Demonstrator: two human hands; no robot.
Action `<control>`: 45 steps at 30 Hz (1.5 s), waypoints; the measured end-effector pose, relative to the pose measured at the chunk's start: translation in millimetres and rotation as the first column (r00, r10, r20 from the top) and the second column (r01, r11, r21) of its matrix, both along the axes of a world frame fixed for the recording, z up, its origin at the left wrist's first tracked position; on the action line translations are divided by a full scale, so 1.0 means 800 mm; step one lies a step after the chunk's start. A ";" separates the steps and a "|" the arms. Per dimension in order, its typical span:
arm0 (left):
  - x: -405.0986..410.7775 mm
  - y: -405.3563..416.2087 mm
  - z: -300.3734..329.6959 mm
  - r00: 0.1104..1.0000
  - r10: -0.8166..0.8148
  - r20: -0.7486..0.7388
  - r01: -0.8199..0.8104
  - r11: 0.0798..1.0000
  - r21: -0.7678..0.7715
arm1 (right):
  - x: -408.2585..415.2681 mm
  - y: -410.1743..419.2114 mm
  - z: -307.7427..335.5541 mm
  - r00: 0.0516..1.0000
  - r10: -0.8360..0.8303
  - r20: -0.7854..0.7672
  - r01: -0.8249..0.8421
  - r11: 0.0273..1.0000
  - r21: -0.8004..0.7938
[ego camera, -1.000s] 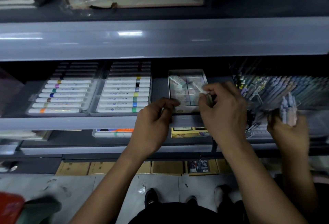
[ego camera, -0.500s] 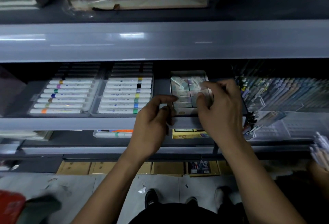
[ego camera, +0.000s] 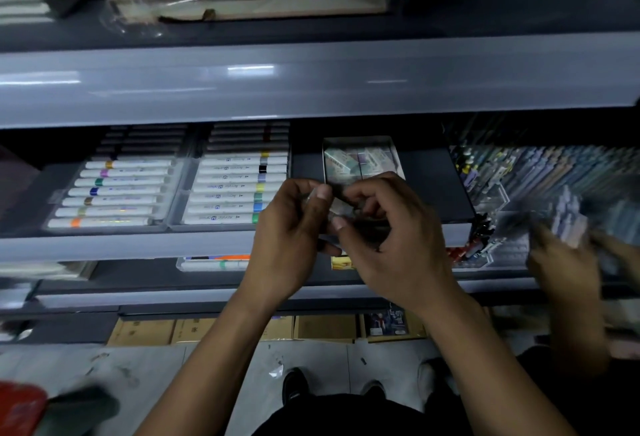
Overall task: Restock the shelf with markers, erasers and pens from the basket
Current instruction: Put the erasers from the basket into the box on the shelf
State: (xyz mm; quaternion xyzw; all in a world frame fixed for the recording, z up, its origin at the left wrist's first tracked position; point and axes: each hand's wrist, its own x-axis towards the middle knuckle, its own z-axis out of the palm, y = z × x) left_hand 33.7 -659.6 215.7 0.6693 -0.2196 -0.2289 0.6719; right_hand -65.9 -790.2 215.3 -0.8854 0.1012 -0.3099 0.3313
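a: position of hands?
b: left hand (ego camera: 289, 227) and right hand (ego camera: 398, 238) raised together in front of the shelf (ego camera: 138, 245), just below the clear eraser box (ego camera: 360, 161). fingers of both curled, pinching one small clear-wrapped item (ego camera: 337, 208) between them; too blurred to identify.

a: location of stock?
b: erasers inside the clear box, centre of shelf. markers (ego camera: 117, 193) laid in rows in two trays, left of the box. pens (ego camera: 540, 175) packed in clear racks at right.

a: anything else in view?
b: second person's hand (ego camera: 561, 259) at far right, gripping a bundle of pale pens (ego camera: 568, 224), blurred. cardboard boxes (ego camera: 194, 330) under the lowest shelf. red object (ego camera: 19, 408) at bottom left, blurred.
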 end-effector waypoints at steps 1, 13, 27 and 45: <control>-0.001 -0.001 -0.001 1.000 -0.004 -0.012 0.004 1.000 -0.002 | 0.000 0.001 0.000 1.000 -0.002 -0.005 0.002 1.000 -0.009; 0.006 0.008 -0.016 0.942 0.116 0.314 -0.153 0.984 0.096 | 0.002 -0.016 -0.008 0.991 -0.135 0.017 0.134 0.991 0.013; -0.004 0.019 -0.017 0.692 -0.095 0.715 -0.194 0.930 0.312 | 0.013 -0.018 -0.018 0.972 -0.171 -0.163 0.137 0.969 -0.205; -0.041 0.107 -0.051 0.718 0.020 0.696 -0.474 0.746 0.468 | 0.004 0.072 -0.066 0.979 0.183 -0.093 -0.192 0.976 -0.101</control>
